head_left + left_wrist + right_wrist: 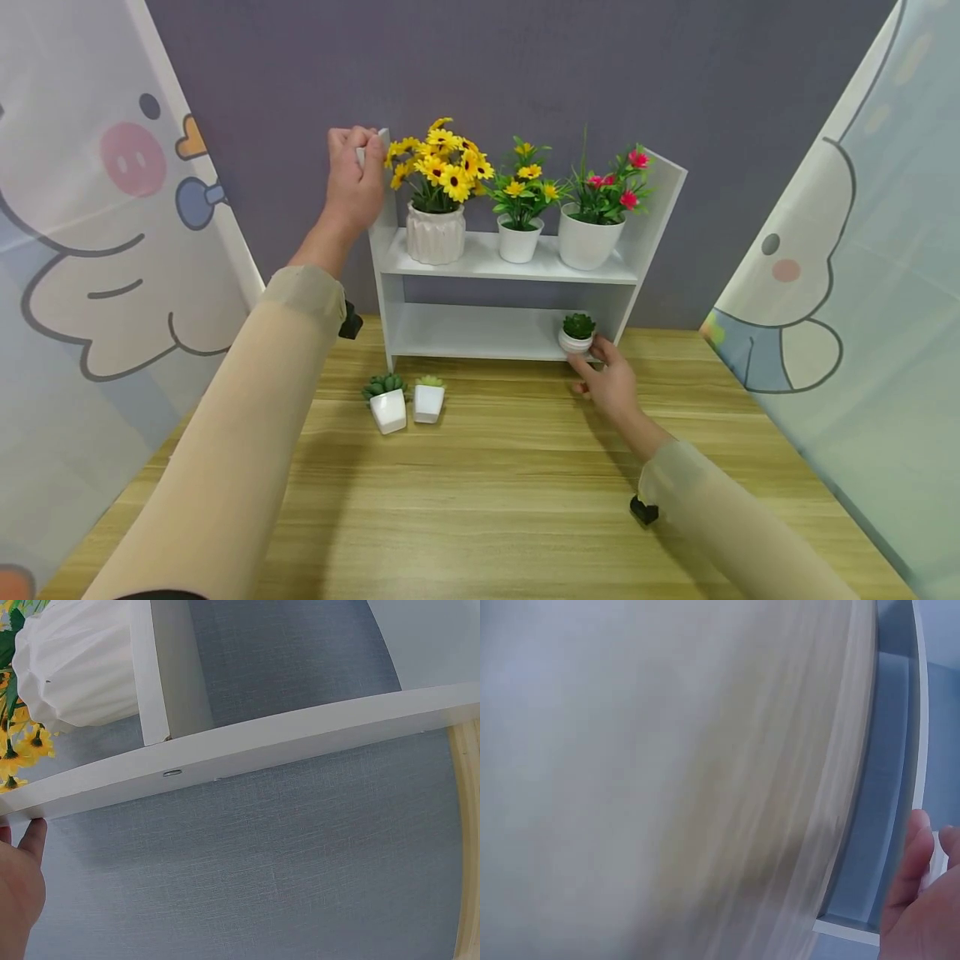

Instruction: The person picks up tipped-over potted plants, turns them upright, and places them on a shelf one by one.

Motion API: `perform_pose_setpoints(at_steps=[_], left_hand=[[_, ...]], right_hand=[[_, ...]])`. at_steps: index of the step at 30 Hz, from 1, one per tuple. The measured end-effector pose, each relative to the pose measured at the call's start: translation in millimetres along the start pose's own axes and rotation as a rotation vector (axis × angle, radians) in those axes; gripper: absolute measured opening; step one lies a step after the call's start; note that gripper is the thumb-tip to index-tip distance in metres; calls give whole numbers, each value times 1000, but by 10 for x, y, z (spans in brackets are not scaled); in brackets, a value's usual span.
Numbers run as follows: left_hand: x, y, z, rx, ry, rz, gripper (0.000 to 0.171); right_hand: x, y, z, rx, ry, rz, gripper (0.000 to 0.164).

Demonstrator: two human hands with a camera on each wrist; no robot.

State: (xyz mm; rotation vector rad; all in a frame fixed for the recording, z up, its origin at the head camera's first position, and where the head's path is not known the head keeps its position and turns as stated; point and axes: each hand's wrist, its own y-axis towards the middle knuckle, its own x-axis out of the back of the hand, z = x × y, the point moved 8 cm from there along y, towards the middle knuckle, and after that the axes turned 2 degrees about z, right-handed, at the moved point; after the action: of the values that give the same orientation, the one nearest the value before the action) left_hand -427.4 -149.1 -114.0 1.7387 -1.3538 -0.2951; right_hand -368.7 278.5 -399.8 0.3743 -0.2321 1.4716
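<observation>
A white two-tier shelf (480,332) stands at the back of the table. My left hand (356,179) grips the top of its left side panel, fingers curled over the edge; in the left wrist view only part of that hand (19,889) shows against the panel. On the lower tier at the right sits a small potted succulent (576,333) in a round white pot. My right hand (611,383) holds this pot between thumb and fingers. In the right wrist view, the hand (926,900) partly hides the white pot.
On the upper tier stand a pot of yellow daisies (437,233), a smaller yellow-flowered plant (519,242) and a pink-flowered plant (588,242). Two small succulents, one dark green (388,408) and one light green (428,402), lie tipped on the wooden table (480,500).
</observation>
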Motion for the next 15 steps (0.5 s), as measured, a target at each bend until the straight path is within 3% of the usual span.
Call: perform_pose_setpoints(at_steps=[15], left_hand=[[1,2,-15,14,0,6,23]], right_hand=[[112,-277,-72,-26,-60,53,79]])
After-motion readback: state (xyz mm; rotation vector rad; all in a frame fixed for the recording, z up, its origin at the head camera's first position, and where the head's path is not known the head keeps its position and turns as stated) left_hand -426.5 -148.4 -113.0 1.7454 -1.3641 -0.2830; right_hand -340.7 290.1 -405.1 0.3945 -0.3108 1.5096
